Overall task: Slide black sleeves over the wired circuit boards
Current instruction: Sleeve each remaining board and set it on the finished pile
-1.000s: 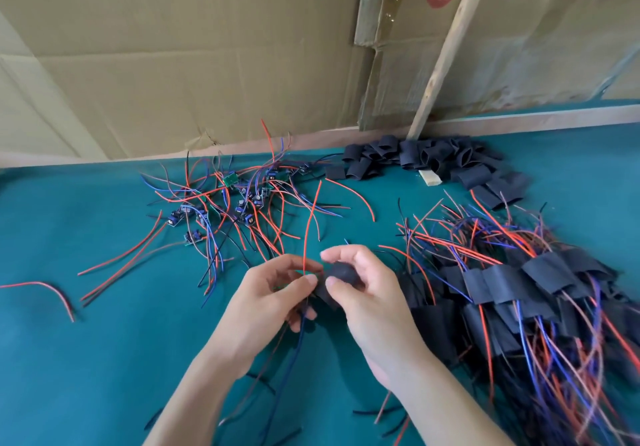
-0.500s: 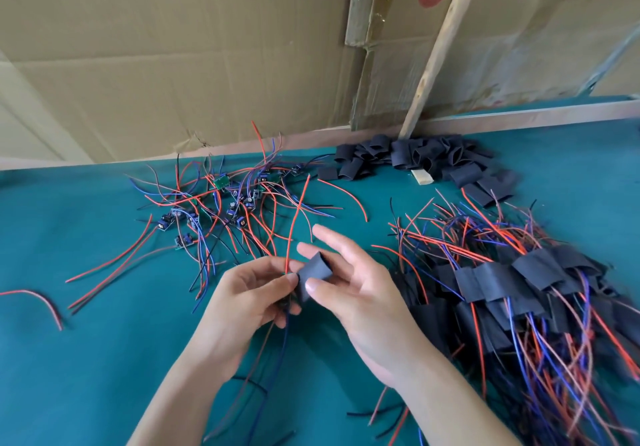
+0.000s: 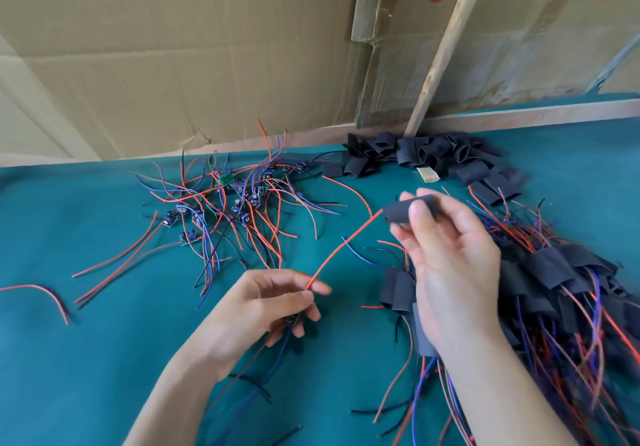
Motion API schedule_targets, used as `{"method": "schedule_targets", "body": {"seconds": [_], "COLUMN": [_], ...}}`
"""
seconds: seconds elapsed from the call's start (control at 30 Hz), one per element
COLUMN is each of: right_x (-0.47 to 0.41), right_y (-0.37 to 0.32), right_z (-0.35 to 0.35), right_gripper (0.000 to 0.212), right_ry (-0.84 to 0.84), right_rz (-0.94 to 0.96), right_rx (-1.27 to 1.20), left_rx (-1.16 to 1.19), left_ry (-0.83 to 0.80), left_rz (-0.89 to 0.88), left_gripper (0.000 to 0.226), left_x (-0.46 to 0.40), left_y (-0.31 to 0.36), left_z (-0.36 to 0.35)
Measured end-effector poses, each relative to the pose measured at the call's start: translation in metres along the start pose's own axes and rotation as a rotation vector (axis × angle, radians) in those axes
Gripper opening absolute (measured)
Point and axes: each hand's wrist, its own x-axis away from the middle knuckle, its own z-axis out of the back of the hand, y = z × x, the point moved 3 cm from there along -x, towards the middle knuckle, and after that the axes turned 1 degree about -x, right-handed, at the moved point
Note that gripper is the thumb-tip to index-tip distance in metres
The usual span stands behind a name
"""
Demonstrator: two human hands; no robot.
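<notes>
1. Head view: the right hand (image 3: 450, 265) is raised above the counter (image 3: 86, 359), its thumb and fingers closed in a grip on a black sleeve (image 3: 403, 210) held roughly level.
2. A red wire (image 3: 341, 246) comes out of the sleeve's left end and slopes down to the left hand (image 3: 263, 307).
3. The left hand pinches that wire's lower end between thumb and forefinger; its other fingers are curled round dark and blue wires (image 3: 277, 352) that hang below it. Whether a board sits inside the sleeve cannot be told.
4. Bare wired circuit boards (image 3: 239, 199) lie in a loose tangle on the green counter, up and left of the hands.
5. A heap of empty sleeves (image 3: 429, 154) lies at the far edge, by the foot of a slanting wooden stick (image 3: 446, 40).
6. Sleeved boards (image 3: 554, 272) are piled at the right, beside and under the right wrist.
7. Cardboard sheets (image 3: 173, 47) stand behind the counter.
8. A lone red wire (image 3: 45, 293) lies far left.
</notes>
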Motion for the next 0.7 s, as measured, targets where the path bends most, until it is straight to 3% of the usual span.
{"method": "schedule_targets", "body": {"seconds": [0.13,0.47,0.6,0.7], "right_x": [-0.003,0.022,0.037,0.040], "right_y": [-0.004,0.016,0.036,0.041], "right_z": [0.006,-0.016,-0.025,-0.025], "right_gripper": [0.014,0.044,0.032,0.020], "right_ry": [-0.007,-0.336,-0.356,-0.350], "right_rz": [-0.019,-0.169,-0.253,-0.286], "right_rx": [0.024,0.155,0.262,0.261], "left_rx": [-0.047,-0.019,-0.006,0.057], "left_ry": [-0.018,0.021,0.011,0.035], "left_rz": [0.012,-0.013,-0.044,-0.060], "left_gripper": [0.023,0.021,0.020,0.041], "left_x": [0.000,0.000,0.002,0.002], "left_y": [0.000,0.002,0.006,0.006], "left_z": [-0.003,-0.003,-0.001,0.001]}}
